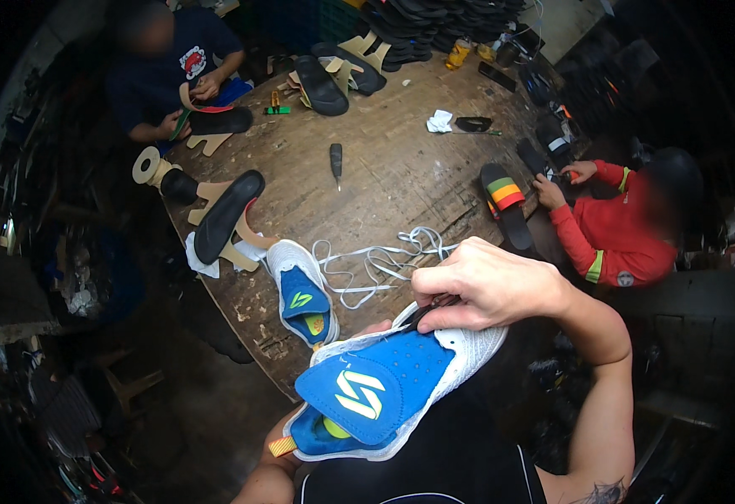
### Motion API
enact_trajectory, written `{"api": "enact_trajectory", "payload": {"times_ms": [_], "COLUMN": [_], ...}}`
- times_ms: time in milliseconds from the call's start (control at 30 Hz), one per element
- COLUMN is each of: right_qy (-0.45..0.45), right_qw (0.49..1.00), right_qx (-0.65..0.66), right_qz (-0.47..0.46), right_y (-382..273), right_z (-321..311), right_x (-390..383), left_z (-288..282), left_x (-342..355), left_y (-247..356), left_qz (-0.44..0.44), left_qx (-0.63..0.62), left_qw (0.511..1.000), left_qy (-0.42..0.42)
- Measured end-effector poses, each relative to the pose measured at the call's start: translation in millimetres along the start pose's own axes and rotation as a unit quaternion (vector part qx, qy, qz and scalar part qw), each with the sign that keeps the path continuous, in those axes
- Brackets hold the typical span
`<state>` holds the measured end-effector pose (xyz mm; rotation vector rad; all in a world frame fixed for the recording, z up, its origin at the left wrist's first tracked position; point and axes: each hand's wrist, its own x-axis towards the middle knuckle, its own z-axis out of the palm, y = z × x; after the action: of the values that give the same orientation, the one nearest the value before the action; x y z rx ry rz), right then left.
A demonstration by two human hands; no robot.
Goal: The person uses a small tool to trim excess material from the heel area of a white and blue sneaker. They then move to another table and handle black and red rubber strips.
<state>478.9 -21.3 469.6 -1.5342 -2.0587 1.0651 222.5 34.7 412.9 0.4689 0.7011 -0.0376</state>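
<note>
Head view: the right hand (481, 286) pinches the toe end of a white-and-blue shoe (384, 386), fingers pressed together on its upper. The left hand (279, 445) is mostly hidden beneath the shoe; its grip cannot be determined. The shoe is held just off the near edge of the wooden table (401, 168). A matching shoe (302, 294) and white laces (376, 260) lie on the table near that edge.
</note>
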Motion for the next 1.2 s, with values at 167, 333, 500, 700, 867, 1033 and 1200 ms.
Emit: {"api": "enact_trajectory", "payload": {"times_ms": [167,333,500,700,867,1033,1200], "right_qy": [0.029,0.02,-0.023,-0.024,-0.028,0.069,0.274], "right_qw": [0.997,0.995,0.992,0.991,0.989,0.981,0.922], "right_qx": [0.032,0.081,0.121,0.128,0.146,0.178,0.271], "right_qz": [-0.056,-0.059,-0.005,-0.003,-0.015,-0.017,0.037], "right_y": [10,17,16,18,22,25,24], "right_z": [4,6,4,3,8,14,11], "right_x": [3,4,2,5,4,2,-16], "left_z": [4,7,4,4,0,-19,-55], "left_x": [0,-3,-7,-5,-4,4,50], "left_y": [1,3,4,1,-4,-17,-17], "left_qz": [0.009,0.004,0.008,-0.005,0.025,0.019,-0.176], "left_qx": [0.033,0.014,0.04,0.002,0.044,0.002,-0.368], "left_qw": [0.999,1.0,0.999,1.0,0.998,0.999,0.887], "left_qy": [0.002,0.001,-0.022,-0.009,-0.029,-0.047,-0.218]}}
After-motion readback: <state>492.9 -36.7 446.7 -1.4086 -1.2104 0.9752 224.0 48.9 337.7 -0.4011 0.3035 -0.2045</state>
